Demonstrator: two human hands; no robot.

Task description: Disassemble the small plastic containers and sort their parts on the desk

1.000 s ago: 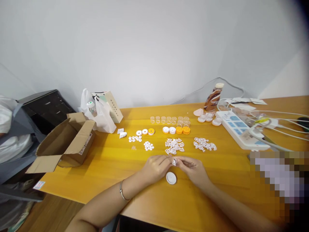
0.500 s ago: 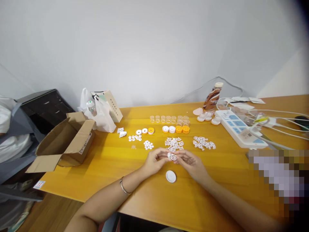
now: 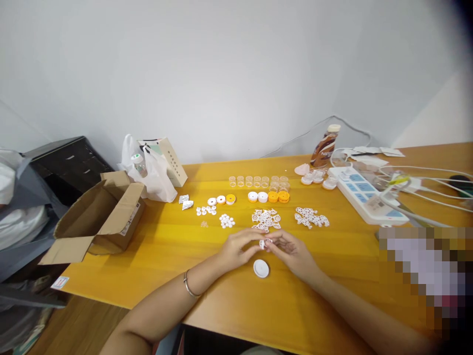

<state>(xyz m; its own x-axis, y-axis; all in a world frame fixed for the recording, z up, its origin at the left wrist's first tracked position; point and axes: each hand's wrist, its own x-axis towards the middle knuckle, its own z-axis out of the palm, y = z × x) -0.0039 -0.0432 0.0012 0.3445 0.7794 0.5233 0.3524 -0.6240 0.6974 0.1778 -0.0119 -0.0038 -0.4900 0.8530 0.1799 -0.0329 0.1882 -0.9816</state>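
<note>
Between the fingertips of both hands is a small white openwork plastic piece (image 3: 262, 244), partly covered by the fingers. My left hand (image 3: 240, 250) pinches it from the left, a metal bangle on that wrist. On the other side, my right hand (image 3: 291, 250) grips it with thumb and fingers. Just below the hands a round white disc (image 3: 261, 268) lies flat on the table. Beyond the fingertips is a pile of white openwork parts (image 3: 266, 218), and a second group of white parts (image 3: 310, 217) lies to its right.
Clear rings (image 3: 257, 182), white and orange round cases (image 3: 272, 197) and small white caps (image 3: 226, 221) are set out in groups. An open cardboard box (image 3: 111, 217) stands left. At right are a power strip (image 3: 364, 195) with cables and a brown bottle (image 3: 325, 147).
The white openwork piece has turned in my fingers, and less of its flat patterned face shows. Both hands stay close together in nearly the same place.
</note>
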